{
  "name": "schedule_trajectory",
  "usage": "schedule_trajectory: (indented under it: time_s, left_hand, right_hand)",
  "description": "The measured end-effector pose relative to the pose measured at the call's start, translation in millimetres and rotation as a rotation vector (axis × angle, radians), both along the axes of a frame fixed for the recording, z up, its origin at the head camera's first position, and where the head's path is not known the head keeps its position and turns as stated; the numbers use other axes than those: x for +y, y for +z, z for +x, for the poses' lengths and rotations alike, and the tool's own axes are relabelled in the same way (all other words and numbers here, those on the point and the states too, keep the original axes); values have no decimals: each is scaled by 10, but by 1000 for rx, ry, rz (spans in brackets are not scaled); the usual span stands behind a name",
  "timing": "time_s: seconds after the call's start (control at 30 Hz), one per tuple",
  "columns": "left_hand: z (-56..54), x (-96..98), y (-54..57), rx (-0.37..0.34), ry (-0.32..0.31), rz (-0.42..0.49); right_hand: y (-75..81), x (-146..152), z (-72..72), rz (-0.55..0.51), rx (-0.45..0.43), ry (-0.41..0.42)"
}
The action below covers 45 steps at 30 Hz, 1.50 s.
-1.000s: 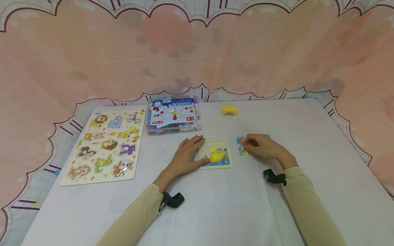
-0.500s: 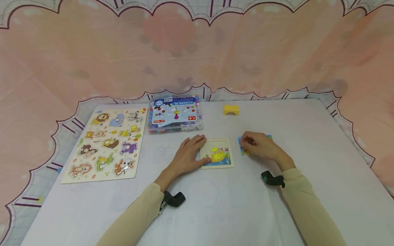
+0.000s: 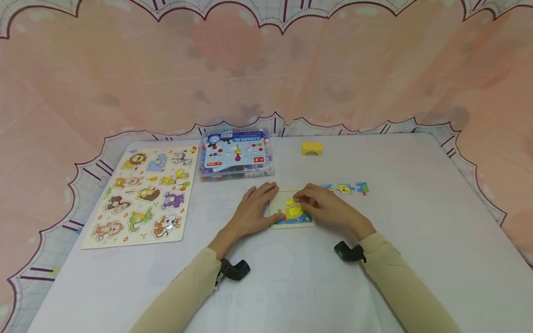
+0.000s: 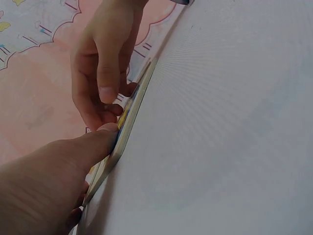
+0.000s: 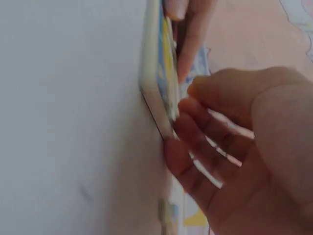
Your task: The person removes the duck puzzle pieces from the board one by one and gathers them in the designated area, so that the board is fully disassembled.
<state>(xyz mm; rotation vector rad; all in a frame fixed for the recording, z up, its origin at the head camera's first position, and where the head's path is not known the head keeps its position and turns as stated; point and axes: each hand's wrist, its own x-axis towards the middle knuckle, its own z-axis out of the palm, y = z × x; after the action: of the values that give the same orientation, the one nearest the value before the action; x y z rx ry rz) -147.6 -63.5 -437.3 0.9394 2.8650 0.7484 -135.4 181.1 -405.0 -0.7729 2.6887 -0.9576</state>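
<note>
A small square jigsaw board [image 3: 278,194] with a pale wooden frame and a yellow duck picture lies mid-table. My left hand [image 3: 250,215] rests at its left side, fingers outstretched, the thumb pressing on the lower left of the picture. Over the board's right half, my right hand [image 3: 326,206] pinches a puzzle piece that its fingers largely hide. In the right wrist view, the right thumb and index fingertips [image 5: 188,104] come together close by the board's edge [image 5: 159,105]. The left wrist view shows the left thumb [image 4: 105,139] against the board.
Loose puzzle pieces [image 3: 345,188] lie right of the board, one partly behind the right hand. A yellow arch block [image 3: 312,148] stands behind. A clear plastic box [image 3: 237,155] sits back left, beside a large animal peg puzzle [image 3: 145,194].
My right hand has moved left from the loose pieces to the board. One piece has gone from the near row on the table. The left hand has stayed in place.
</note>
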Motion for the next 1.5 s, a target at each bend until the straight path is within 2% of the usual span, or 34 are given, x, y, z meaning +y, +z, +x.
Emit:
schedule_trajectory:
  time_s: [0.17,0.3,0.83,1.07,1.5]
  left_hand:
    - [-7,10,14,13,-8,13]
    - [-6,12,20,2,-3,12]
    - [12,-4,28,-4,3,17]
    - [9,8,28,-20,6,15]
    - [4,9,16,-9,8,14]
  right_hand:
    - [-7,-64,24,59,55,10]
    - [-11,-85,35,76,49,9]
    - [-82,-160,22,67,28,-40]
    - [-86,-159,17,66,11,-48]
    - [-90,-154,14,42,12,-49]
